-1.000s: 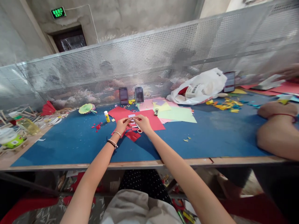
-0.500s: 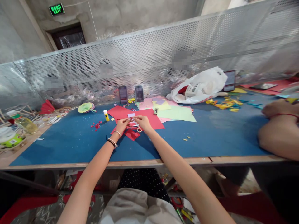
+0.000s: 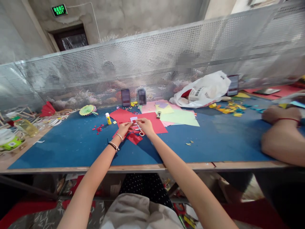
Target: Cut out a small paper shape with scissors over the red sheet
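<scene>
My left hand point(image 3: 124, 128) is closed in a pinch over red paper at the middle of the table. My right hand point(image 3: 146, 126) meets it fingertip to fingertip, also pinching. A small red paper piece point(image 3: 134, 121) shows between them, partly covered by the fingers. Scissors point(image 3: 141, 133) with pale handles lie just below my right fingers; whether they touch the hand I cannot tell. Under both hands spread a large red paper sheet point(image 3: 160, 127) and a cut red piece point(image 3: 134, 138). A white paper piece point(image 3: 133, 118) lies just beyond the fingertips.
A yellow glue stick point(image 3: 108, 119) stands left of my hands, near red scraps point(image 3: 98, 128). Pastel sheets point(image 3: 182, 117) and a white plastic bag point(image 3: 205, 90) lie right and behind. Another person's arm point(image 3: 281, 133) rests at the right. A perforated metal screen point(image 3: 147, 54) borders the table.
Both hands stay together in nearly the same pinch, with only slight finger movement. The view has shifted a little. The other person's arm at the right has moved slightly.
</scene>
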Motion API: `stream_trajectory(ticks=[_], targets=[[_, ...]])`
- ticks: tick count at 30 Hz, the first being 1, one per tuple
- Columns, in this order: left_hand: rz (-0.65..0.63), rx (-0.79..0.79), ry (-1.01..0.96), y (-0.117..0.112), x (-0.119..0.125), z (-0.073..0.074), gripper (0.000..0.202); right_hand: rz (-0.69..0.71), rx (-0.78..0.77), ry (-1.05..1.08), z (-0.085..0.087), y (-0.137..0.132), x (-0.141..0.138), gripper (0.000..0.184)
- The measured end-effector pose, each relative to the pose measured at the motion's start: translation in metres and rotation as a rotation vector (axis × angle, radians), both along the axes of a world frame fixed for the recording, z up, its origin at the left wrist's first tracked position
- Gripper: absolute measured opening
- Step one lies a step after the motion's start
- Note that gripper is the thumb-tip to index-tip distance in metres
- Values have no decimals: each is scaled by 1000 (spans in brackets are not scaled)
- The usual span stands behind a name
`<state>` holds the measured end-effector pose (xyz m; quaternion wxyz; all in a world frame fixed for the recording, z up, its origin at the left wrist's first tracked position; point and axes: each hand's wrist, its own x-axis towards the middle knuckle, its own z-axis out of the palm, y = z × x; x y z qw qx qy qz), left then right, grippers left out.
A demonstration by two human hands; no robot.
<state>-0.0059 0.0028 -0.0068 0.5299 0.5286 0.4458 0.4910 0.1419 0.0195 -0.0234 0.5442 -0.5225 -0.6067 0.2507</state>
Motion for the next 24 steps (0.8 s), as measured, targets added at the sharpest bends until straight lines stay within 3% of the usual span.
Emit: stream_trajectory(ticks=[15, 24], targets=[[78, 49, 95, 8, -2, -5, 20, 12, 91, -230, 6, -10, -3, 12], [86, 83, 145, 9, -5, -5, 38, 20, 85, -227, 10, -15, -4, 13]])
